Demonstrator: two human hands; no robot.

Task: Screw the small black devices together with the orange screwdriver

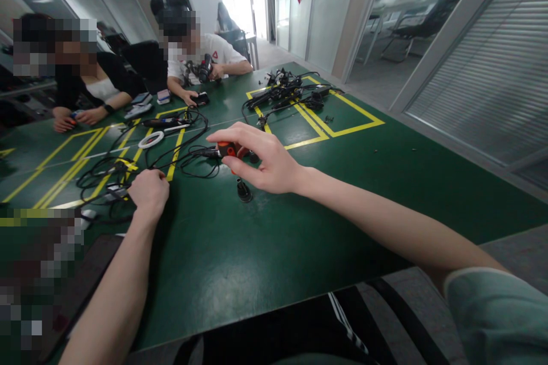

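My right hand [261, 159] reaches over the green table [265, 251] with its fingers curled round a small red and black device [228, 150] that has a black cable plugged into its left end. A small black cylindrical part [244, 191] stands on the table just under that hand. My left hand [149, 191] rests as a closed fist on the table, beside a tangle of black cables [111, 174]; what it holds, if anything, is hidden.
Yellow tape lines [338, 125] mark boxes on the table. A white ring [150, 140] lies among the cables. More black devices and cables [286, 94] are piled at the far side. Two other people sit at the far left, hands on small items.
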